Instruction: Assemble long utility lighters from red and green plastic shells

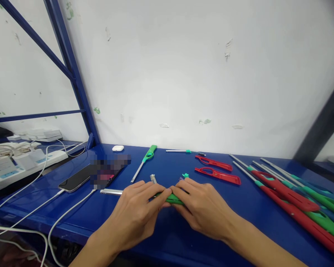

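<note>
Above the front of the blue table, my left hand [140, 202] and my right hand [199, 200] both pinch a green lighter handle [173, 199] between thumbs and fingers. My fingers hide much of it. A silver metal tube [111, 191] sticks out to the left behind my left hand. Just beyond the fingers a small metal piece [153, 178] and a teal piece [185, 175] show; whether these join the handle I cannot tell. Two red lighter handle shells [218, 175] lie behind my right hand. Further back is a silver rod with a teal part [178, 151].
A whole green stick lighter [146, 159] lies at the back. Several red and green stick lighters [289, 218] are heaped at the right. Left are a phone [76, 178] on a white cable, a blurred-out item [110, 172], a white earbud case [118, 148] and a power strip [51, 158].
</note>
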Demonstrator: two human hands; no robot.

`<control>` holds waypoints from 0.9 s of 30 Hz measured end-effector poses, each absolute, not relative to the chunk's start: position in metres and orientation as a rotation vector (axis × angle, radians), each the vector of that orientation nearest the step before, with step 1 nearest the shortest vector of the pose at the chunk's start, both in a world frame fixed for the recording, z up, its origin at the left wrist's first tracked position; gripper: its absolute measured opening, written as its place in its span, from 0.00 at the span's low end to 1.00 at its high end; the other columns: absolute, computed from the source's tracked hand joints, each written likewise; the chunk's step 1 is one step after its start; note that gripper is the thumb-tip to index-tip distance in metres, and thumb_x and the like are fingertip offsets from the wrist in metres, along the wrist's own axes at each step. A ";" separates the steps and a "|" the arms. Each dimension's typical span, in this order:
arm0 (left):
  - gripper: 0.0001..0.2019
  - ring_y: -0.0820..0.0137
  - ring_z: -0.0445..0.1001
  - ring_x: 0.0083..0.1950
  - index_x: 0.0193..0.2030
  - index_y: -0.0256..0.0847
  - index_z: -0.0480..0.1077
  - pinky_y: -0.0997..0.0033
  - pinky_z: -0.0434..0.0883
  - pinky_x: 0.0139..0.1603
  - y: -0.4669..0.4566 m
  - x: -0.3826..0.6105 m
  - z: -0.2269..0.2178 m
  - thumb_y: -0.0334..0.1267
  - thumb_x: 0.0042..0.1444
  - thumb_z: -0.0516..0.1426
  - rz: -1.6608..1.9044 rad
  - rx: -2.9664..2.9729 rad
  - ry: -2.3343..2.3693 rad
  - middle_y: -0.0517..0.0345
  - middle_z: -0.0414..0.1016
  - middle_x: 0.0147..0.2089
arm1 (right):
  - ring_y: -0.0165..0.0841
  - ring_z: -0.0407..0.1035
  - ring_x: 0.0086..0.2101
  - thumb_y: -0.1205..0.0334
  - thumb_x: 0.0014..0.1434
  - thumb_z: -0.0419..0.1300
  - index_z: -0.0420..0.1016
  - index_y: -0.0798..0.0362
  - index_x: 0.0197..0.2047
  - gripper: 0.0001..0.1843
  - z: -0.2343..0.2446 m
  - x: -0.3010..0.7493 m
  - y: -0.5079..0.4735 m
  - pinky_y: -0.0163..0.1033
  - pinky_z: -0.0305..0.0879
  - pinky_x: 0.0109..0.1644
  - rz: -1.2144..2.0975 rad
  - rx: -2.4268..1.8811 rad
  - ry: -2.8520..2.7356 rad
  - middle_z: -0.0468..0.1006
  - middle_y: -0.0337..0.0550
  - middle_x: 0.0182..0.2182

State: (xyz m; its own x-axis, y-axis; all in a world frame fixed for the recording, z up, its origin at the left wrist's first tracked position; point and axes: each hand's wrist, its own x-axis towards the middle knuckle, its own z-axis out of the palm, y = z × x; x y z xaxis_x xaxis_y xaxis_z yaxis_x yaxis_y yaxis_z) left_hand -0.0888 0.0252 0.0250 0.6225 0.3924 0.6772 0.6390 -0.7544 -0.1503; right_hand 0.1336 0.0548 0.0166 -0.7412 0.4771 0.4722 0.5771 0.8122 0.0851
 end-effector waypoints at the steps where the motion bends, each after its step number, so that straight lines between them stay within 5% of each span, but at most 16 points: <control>1: 0.12 0.67 0.76 0.35 0.56 0.38 0.71 0.65 0.71 0.33 0.025 -0.089 0.026 0.28 0.68 0.55 -0.889 -2.481 -0.841 0.54 0.79 0.40 | 0.38 0.70 0.38 0.60 0.70 0.57 0.72 0.52 0.47 0.06 0.017 0.134 0.055 0.41 0.53 0.29 -0.304 -0.800 -2.561 0.77 0.42 0.39; 8: 0.15 0.63 0.77 0.43 0.59 0.40 0.70 0.59 0.76 0.45 0.028 -0.091 0.030 0.29 0.67 0.56 -0.900 -2.489 -0.857 0.52 0.80 0.46 | 0.39 0.74 0.42 0.54 0.71 0.56 0.72 0.48 0.54 0.13 0.025 0.140 0.054 0.41 0.63 0.40 -0.044 -0.850 -2.519 0.79 0.43 0.43; 16: 0.12 0.62 0.78 0.46 0.58 0.42 0.69 0.59 0.76 0.47 0.029 -0.096 0.034 0.32 0.69 0.55 -0.871 -2.554 -0.882 0.54 0.80 0.48 | 0.35 0.74 0.40 0.58 0.76 0.47 0.74 0.47 0.57 0.16 0.036 0.147 0.057 0.40 0.65 0.45 0.270 -0.786 -2.563 0.79 0.41 0.42; 27: 0.25 0.62 0.77 0.54 0.58 0.46 0.72 0.57 0.77 0.52 0.028 -0.097 0.034 0.17 0.63 0.48 -0.794 -2.530 -0.845 0.53 0.77 0.58 | 0.34 0.71 0.37 0.62 0.76 0.44 0.74 0.50 0.54 0.18 0.035 0.145 0.056 0.40 0.64 0.43 0.358 -0.747 -2.481 0.77 0.42 0.38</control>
State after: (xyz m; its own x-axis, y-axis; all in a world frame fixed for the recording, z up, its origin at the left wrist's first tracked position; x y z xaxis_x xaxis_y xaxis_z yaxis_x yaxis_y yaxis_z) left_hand -0.0972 0.0275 0.0342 0.6640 0.4341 0.6088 0.6344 -0.7580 -0.1515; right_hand 0.1453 0.0563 0.0353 -0.7128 0.5740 0.4031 0.4364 0.8129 -0.3857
